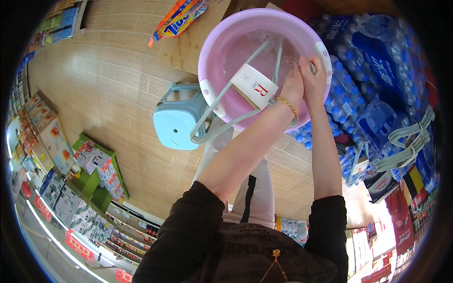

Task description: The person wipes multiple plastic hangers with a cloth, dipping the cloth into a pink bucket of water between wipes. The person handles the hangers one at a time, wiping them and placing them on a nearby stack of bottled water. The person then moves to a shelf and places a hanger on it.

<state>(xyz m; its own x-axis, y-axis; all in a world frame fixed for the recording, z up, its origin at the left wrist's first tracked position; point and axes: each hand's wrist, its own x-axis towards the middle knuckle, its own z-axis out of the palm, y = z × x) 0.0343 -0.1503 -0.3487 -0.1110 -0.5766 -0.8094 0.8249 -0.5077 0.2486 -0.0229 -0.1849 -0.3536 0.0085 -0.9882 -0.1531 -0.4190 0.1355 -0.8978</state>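
Observation:
A pink-purple plastic basin (231,39) with white handles holds soapy water. A bundle of grey-green coated wire hangers (216,104) with a white card sleeve (253,86) lies partly in it and sticks out over its left rim. My left hand (293,85), a gold bracelet at its wrist, is pressed against my right hand over the basin's right side; what its fingers hold is hidden. My right hand (314,78) is closed near the right handle, with a grey-green piece, seemingly part of the hangers, showing between the fingers.
A light-blue plastic stool (175,129) stands left of the basin. A detergent bag (180,21) lies on cardboard (177,53) beyond. Shrink-wrapped water bottles (345,92) are stacked to the right, with more bundled hangers (407,141) on them. Store shelves (127,240) line the lower left.

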